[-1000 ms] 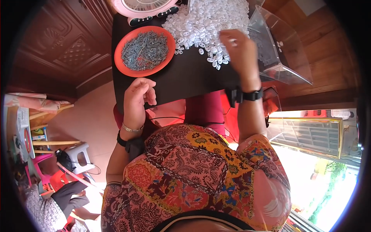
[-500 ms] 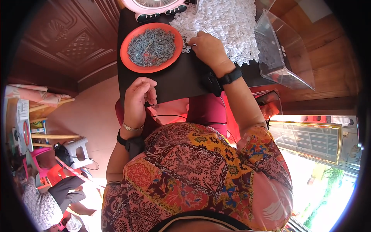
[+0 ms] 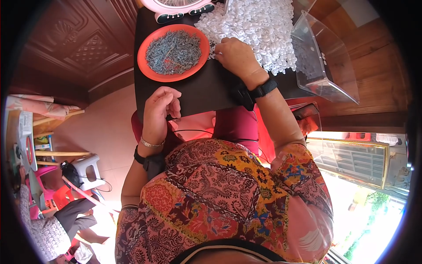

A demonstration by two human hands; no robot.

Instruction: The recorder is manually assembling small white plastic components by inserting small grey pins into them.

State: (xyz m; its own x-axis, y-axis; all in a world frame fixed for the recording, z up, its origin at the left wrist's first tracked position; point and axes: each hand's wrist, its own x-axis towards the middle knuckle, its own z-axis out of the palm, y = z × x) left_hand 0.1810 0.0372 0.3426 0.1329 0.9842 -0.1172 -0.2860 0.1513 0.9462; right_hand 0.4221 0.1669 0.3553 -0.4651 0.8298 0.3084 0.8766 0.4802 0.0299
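My right hand [image 3: 239, 58] reaches over the dark table, palm down, its fingers curled at the near left edge of a heap of small white oval plastic pieces [image 3: 259, 33]. Its fingertips point down between that heap and an orange plate [image 3: 143, 66]; what they pinch, if anything, is hidden. On the plate lies a pile of small grey screw-like pieces [image 3: 173, 50]. My left hand [image 3: 160, 108] hovers by the table's near edge, below the plate, thumb and fingers bent together. Whether something small is in them does not show.
A pink-framed fan [image 3: 180, 8] stands at the far edge. Right of the heap, a clear plastic bin [image 3: 325, 61] lies tipped. Another person [image 3: 46, 235] sits at the lower left, near a grey stool [image 3: 88, 171]. A carved wooden panel [image 3: 74, 39] borders the left.
My right fingers have shifted slightly toward me at the heap's edge. My left hand keeps its bent pose. The other person's arm at the far left has moved.
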